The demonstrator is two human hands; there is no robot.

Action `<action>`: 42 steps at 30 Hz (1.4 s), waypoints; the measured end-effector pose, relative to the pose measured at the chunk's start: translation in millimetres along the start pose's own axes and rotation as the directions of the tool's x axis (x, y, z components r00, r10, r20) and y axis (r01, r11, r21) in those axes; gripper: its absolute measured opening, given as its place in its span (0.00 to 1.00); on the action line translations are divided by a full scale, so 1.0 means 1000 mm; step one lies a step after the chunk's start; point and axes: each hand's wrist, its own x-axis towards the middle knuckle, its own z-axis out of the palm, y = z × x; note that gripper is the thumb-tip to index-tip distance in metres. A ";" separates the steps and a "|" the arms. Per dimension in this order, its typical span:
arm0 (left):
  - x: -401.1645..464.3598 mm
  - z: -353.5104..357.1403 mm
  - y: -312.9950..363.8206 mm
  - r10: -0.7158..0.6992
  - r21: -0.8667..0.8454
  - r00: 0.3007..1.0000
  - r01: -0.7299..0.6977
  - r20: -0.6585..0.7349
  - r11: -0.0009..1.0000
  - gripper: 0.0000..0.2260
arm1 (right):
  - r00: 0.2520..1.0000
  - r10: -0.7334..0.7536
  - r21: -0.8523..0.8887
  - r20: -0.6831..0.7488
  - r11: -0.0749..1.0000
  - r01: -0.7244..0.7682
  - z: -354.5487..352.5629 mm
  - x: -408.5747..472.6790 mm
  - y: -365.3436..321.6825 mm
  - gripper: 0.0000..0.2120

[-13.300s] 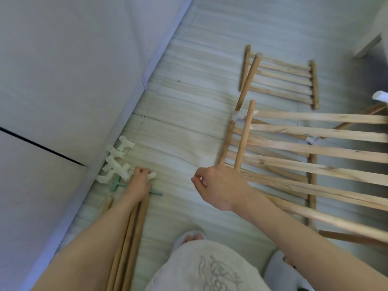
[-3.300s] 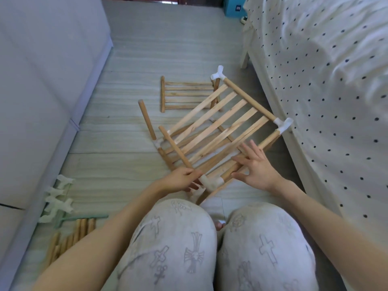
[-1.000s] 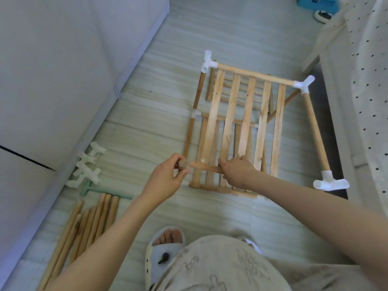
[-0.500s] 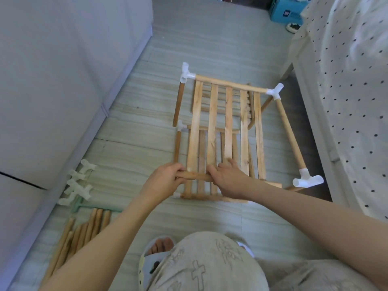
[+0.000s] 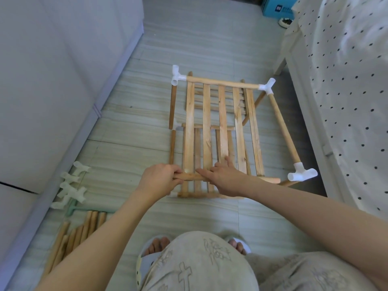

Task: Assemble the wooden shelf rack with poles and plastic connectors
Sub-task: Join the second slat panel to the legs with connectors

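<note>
Left hand [image 5: 159, 179] curled round near rail [image 5: 190, 177] of slatted shelf panel [image 5: 222, 127] at its bare left end; right hand [image 5: 222, 177] laid over same rail, fingers mostly straight, pressing on slats, no clear grip. Step judged: fitting raised upper panel into frame, held above lower shelf on floor, far rail already in white corner connectors [image 5: 177, 77], right pole [image 5: 282, 127] carrying three-way connector [image 5: 302, 175] just beside rail's free right end. Next move likely calls for connector from spare pile [image 5: 72, 187] by wall, pushed squarely onto left rail end, spare poles [image 5: 77, 234] near.
</note>
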 end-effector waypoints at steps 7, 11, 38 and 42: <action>0.000 0.001 -0.002 -0.013 -0.011 0.999 0.013 -0.046 1.000 0.08 | 0.966 -0.045 -0.162 -0.256 0.987 0.003 0.018 -0.010 0.001 0.29; -0.002 0.003 -0.003 -0.007 -0.024 0.998 0.005 -0.061 1.000 0.08 | 0.894 0.109 -0.225 -0.435 0.948 -0.226 0.024 -0.014 0.002 0.36; -0.003 0.004 -0.005 -0.099 -0.119 0.995 0.095 -0.030 0.988 0.04 | 0.963 0.209 -0.005 -0.171 0.977 -0.212 0.003 -0.001 0.006 0.32; -0.004 0.001 -0.004 -0.094 -0.124 0.995 0.091 -0.019 0.988 0.05 | 0.966 0.217 -0.011 -0.140 0.975 -0.221 0.001 -0.005 0.006 0.33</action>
